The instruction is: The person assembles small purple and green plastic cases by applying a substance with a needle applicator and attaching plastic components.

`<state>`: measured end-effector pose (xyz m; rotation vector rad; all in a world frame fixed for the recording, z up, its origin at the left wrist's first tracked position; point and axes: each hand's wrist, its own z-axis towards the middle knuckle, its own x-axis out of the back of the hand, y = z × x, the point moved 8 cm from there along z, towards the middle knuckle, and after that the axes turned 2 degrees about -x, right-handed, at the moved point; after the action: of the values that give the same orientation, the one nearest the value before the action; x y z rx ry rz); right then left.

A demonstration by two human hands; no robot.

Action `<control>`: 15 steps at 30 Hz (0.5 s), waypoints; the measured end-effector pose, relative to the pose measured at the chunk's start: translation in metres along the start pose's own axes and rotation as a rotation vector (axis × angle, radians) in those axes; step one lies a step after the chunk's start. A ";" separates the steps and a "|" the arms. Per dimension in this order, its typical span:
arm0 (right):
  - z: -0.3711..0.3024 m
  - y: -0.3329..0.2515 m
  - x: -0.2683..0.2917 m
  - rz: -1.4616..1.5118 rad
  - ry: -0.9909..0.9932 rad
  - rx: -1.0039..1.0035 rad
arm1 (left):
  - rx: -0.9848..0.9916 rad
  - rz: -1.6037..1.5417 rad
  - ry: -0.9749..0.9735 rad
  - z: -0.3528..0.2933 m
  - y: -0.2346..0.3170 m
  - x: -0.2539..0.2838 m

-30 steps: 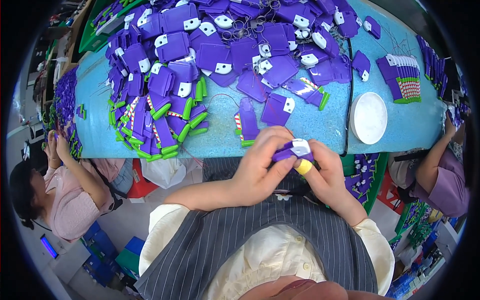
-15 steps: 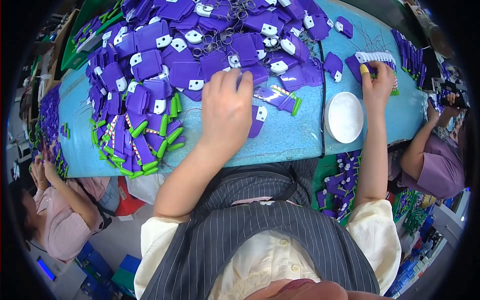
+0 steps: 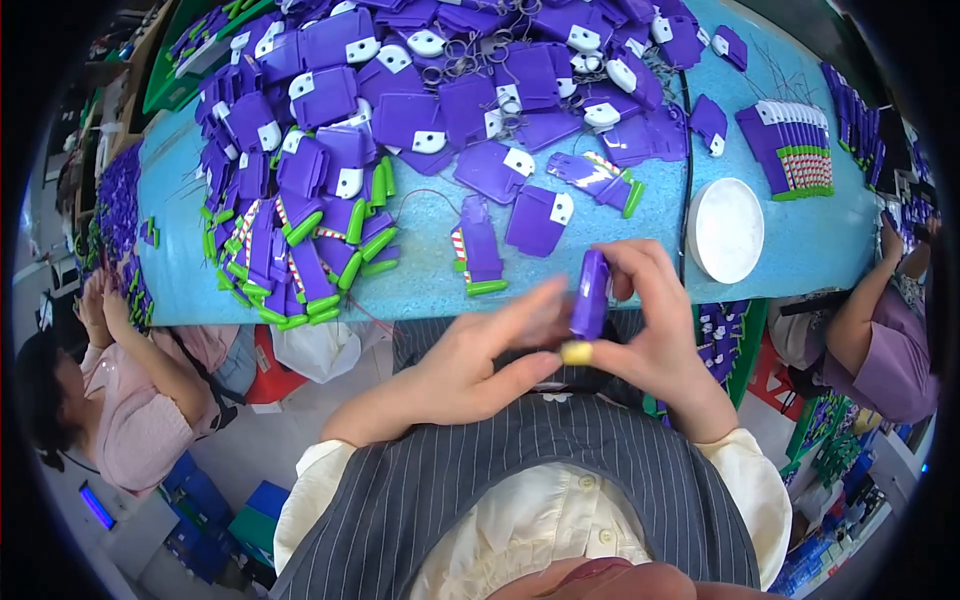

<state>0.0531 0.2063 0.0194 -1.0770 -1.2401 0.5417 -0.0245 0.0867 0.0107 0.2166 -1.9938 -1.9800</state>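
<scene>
At the table's front edge, my right hand (image 3: 655,320) grips a purple plastic piece (image 3: 592,293) between its fingers and thumb. A yellow cover wraps the thumb. My left hand (image 3: 480,365) is close beside that piece, its fingers blurred by motion and its thumb stretched toward the yellow cover. I cannot tell whether it touches the piece. Beyond my hands lie a purple flat piece with a white corner (image 3: 537,222) and a purple piece with a green end and striped edge (image 3: 480,240). Another striped piece with a green end (image 3: 600,178) lies farther right.
A large heap of purple and white pieces (image 3: 420,120) covers the far left, green-ended ones (image 3: 300,260) nearer me. A white round dish (image 3: 726,230) stands right of a black cord (image 3: 687,160). Beyond it sits a neat row of pieces (image 3: 790,145). People work on both sides.
My left hand has come back from the heap and my right hand from the neat row. Both are now together near my body, a purple piece in the right. The view has shifted slightly.
</scene>
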 end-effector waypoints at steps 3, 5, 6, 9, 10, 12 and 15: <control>-0.008 0.001 -0.024 -0.131 0.060 0.055 | 0.073 -0.020 0.070 -0.009 -0.022 -0.009; -0.010 0.002 -0.029 -0.172 0.076 0.078 | 0.081 -0.045 0.074 -0.013 -0.035 -0.014; -0.013 0.003 -0.032 -0.169 0.071 0.081 | 0.088 -0.071 0.073 -0.015 -0.038 -0.013; -0.027 -0.002 -0.016 -0.179 0.367 0.207 | 0.331 -0.275 0.182 -0.012 -0.060 0.002; -0.025 0.009 -0.013 -0.184 0.396 0.114 | 0.349 -0.671 0.332 -0.011 -0.068 0.008; -0.009 0.016 -0.003 -0.447 0.376 0.051 | 0.312 -0.632 0.344 -0.019 -0.053 0.031; 0.007 -0.001 -0.023 -0.469 0.251 0.173 | 0.337 -0.700 0.337 -0.030 -0.037 0.055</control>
<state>0.0397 0.1900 0.0087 -0.6531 -1.1499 0.1443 -0.0709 0.0396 -0.0197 1.3895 -2.1746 -1.7449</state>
